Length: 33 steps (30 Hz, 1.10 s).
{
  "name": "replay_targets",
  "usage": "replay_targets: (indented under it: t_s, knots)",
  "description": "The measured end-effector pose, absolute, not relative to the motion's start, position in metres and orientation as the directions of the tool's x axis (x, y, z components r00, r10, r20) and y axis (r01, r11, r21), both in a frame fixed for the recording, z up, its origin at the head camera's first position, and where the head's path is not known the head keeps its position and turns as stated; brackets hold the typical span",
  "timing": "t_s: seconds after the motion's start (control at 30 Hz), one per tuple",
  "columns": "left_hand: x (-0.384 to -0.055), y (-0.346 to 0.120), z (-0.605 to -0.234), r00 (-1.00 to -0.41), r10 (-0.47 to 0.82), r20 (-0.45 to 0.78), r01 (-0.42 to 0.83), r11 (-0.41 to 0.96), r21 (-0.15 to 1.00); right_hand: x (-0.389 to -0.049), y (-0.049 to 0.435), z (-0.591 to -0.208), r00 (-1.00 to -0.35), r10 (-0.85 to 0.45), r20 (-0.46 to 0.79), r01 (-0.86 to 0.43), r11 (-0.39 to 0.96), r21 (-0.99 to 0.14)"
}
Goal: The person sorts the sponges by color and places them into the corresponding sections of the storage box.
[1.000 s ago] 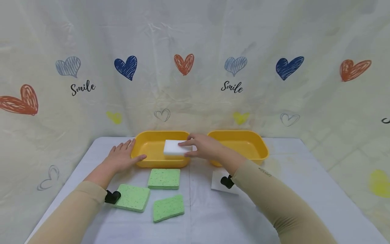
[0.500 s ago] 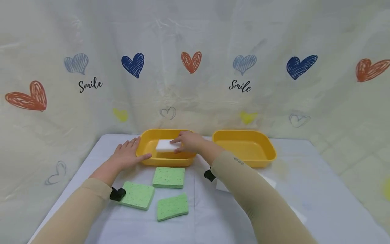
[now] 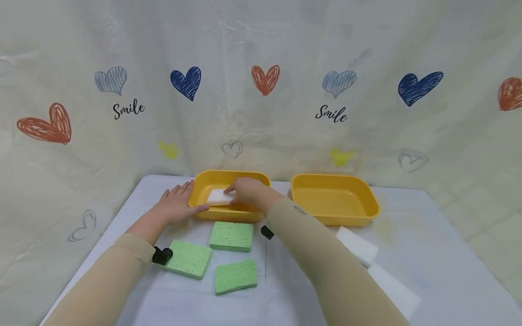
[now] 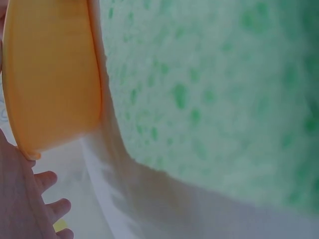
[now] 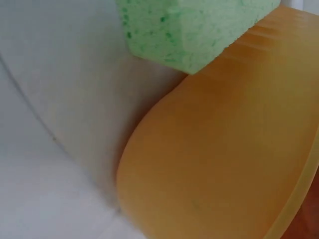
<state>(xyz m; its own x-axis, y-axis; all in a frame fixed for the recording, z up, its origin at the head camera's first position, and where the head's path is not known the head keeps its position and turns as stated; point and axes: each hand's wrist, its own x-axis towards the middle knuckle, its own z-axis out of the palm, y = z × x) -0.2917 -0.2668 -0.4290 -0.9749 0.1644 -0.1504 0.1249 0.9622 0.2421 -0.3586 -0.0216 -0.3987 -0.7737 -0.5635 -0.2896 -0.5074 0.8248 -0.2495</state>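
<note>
In the head view, my right hand point(image 3: 250, 191) reaches into the left yellow tray point(image 3: 228, 214). It pinches the right end of a white sponge point(image 3: 216, 197) low inside that tray, index finger on top; the thumb's contact is partly hidden. My left hand point(image 3: 175, 203) rests against the tray's left end with fingers spread, its thumb along the front rim. Three green sponges lie in front of the tray: a left one point(image 3: 189, 259), a back one point(image 3: 231, 236) and a front one point(image 3: 236, 277). The left wrist view shows a green sponge point(image 4: 209, 99) very close.
A second yellow tray point(image 3: 346, 220) stands to the right with a gap between. Two white sponges, a nearer one point(image 3: 393, 290) and a farther one point(image 3: 359, 246), lie beside my right sleeve point(image 3: 326, 253), partly covered. A curtain with printed hearts point(image 3: 265, 80) hangs behind the table.
My right hand has moved left and down into the left tray with the white sponge, which now sits lower. The left hand stays on the tray. The head view has shifted slightly.
</note>
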Motion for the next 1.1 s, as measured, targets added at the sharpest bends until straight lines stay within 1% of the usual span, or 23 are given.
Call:
replay_targets:
  t_s: [0.13, 0.4, 0.57, 0.73, 0.93, 1.1]
  knots:
    - [-0.290, -0.266, -0.424, -0.972, 0.166, -0.167, 0.125, 0.964, 0.234, -0.360, -0.026, -0.399, -0.772, -0.552, -0.315, -0.492, 0.833, -0.254]
    - [-0.291, -0.266, -0.426, -0.971, 0.167, -0.171, 0.130, 0.969, 0.209, -0.361, -0.038, -0.404, -0.763, -0.570, -0.306, -0.528, 0.822, -0.213]
    - [-0.294, -0.268, -0.428, -0.972, 0.167, -0.163, 0.136, 0.973, 0.186, -0.358, -0.044, -0.404, -0.756, -0.575, -0.313, -0.522, 0.818, -0.240]
    - [-0.294, -0.267, -0.426, -0.972, 0.169, -0.165, 0.139, 0.973, 0.182, -0.355, -0.044, -0.405, -0.744, -0.589, -0.315, -0.542, 0.808, -0.232]
    - [-0.293, -0.265, -0.424, -0.970, 0.169, -0.173, 0.138, 0.974, 0.179, -0.356, -0.039, -0.406, -0.773, -0.555, -0.306, -0.492, 0.830, -0.263]
    - [-0.291, -0.266, -0.423, -0.970, 0.175, -0.170, 0.146, 0.975, 0.166, -0.359, -0.033, -0.405, -0.776, -0.568, -0.273, -0.512, 0.821, -0.254]
